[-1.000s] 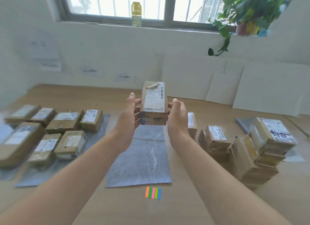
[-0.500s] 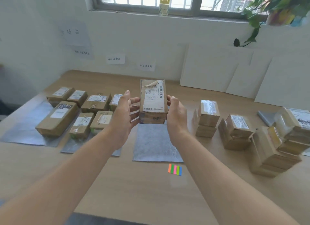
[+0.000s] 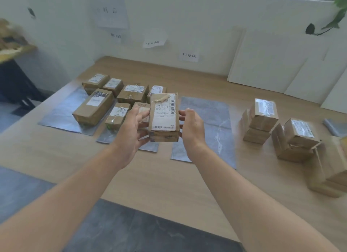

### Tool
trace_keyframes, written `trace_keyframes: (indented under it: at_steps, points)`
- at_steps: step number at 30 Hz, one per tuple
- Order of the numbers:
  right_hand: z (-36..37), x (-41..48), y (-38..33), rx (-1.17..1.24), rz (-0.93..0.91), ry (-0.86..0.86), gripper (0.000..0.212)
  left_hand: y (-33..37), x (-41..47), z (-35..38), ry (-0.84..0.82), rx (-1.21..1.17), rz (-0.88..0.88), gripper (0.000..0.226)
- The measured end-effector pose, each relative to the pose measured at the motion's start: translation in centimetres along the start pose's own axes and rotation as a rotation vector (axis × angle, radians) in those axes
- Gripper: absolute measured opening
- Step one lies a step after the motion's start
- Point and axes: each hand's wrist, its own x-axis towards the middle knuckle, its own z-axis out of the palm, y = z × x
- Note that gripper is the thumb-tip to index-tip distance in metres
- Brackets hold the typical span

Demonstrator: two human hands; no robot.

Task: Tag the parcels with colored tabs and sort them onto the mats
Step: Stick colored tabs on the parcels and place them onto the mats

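Note:
I hold a brown cardboard parcel (image 3: 163, 118) with a white shipping label in the air between both hands. My left hand (image 3: 131, 127) grips its left side and my right hand (image 3: 192, 128) grips its right side. It hangs above the gap between two grey mats. The left grey mat (image 3: 62, 116) and the narrow mat beside it (image 3: 106, 139) carry several labelled parcels (image 3: 93, 109). The middle grey mat (image 3: 208, 116) lies bare under my right hand. The colored tabs are out of view.
Stacks of unsorted parcels (image 3: 262, 118) stand on the wooden table (image 3: 169, 180) at the right. White boards (image 3: 272, 64) lean on the back wall, paper notes (image 3: 188, 55) are stuck above the mats. Dark floor (image 3: 131, 231) lies below the table's near edge.
My view has swung left and down; the window and the tabs have dropped out of sight. The parcel, still held in both hands, has moved left toward the filled mats.

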Motion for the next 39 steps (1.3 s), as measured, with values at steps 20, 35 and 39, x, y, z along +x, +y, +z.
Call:
trace_keyframes:
  at_steps: [20,35,39]
  points:
    - [15.8,-2.7,11.5,-0.081,0.305,0.140,0.044,-9.0,6.3,-17.1,-0.135,0.115,-0.347,0.057]
    - [16.6,-3.4,21.6,-0.133,0.513,0.009,0.042,-19.0,7.6,-19.0,-0.119,0.154,-0.559,0.054]
    - [16.2,-2.9,22.3,-0.167,0.509,-0.020,0.040,-19.5,8.1,-18.9,-0.128,0.195,-0.522,0.050]
